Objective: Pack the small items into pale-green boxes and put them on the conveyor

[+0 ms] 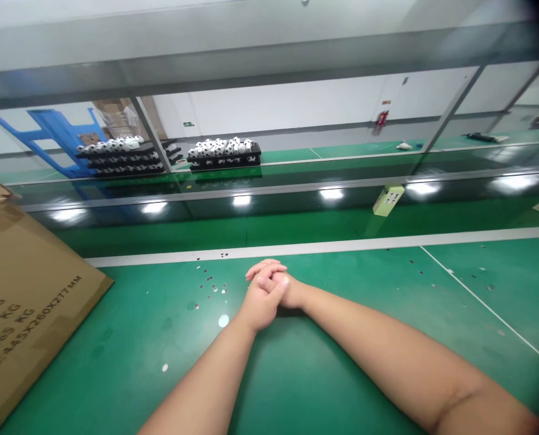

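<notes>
The right forearm (387,356) and left forearm (206,380) lie on the green bench (115,362), running in from its near edge and meeting at the middle. There the left hand (258,305) and right hand (269,275) are clasped together with fingers interlaced. Each hand is closed around the other and holds no object.

Small pale discs (210,284) are scattered on the bench just to the left of the hands and a little beyond them. None of the discs touch the hands. One larger pale spot (223,321) sits beside the left wrist.

A cardboard box (29,308) with printed lettering rests tilted at the left edge of the bench. A white line (342,246) runs along the far edge, and a thinner one (487,307) slants across the right side.

Beyond the far edge lies a dark glossy belt (274,208), with a small carton (388,200) on its right part. Further back, black trays (224,158) hold black-and-white balls. A blue stool (56,136) stands upturned at the far left.
</notes>
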{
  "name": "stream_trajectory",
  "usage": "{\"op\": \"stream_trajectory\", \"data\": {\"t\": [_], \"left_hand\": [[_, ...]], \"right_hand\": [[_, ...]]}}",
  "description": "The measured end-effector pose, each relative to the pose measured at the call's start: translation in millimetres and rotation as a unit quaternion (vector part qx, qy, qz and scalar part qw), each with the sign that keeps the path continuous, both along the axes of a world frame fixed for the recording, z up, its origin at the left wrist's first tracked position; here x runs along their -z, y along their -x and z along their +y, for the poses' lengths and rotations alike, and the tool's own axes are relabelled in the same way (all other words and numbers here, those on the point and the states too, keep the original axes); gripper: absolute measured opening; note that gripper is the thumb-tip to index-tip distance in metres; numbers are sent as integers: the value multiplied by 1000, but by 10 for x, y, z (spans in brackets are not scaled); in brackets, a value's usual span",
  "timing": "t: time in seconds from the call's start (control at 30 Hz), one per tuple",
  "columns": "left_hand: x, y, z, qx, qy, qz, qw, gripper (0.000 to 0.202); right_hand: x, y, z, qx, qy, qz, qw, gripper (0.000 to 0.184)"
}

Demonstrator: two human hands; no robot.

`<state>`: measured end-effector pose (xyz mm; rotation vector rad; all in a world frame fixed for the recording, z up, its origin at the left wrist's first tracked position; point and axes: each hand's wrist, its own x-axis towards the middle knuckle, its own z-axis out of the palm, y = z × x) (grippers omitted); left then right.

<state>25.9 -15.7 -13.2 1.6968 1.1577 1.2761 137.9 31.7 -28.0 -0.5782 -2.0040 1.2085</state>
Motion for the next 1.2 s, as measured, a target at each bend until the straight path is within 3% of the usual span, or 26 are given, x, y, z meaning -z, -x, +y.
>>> {"op": "stream_trajectory", "data": {"t": [1.2], "left_hand": [[-4,1,-11,0,10,8,1000,26]], "right_hand": [[40,-2,18,-4,17,-4,1000,41]]}}
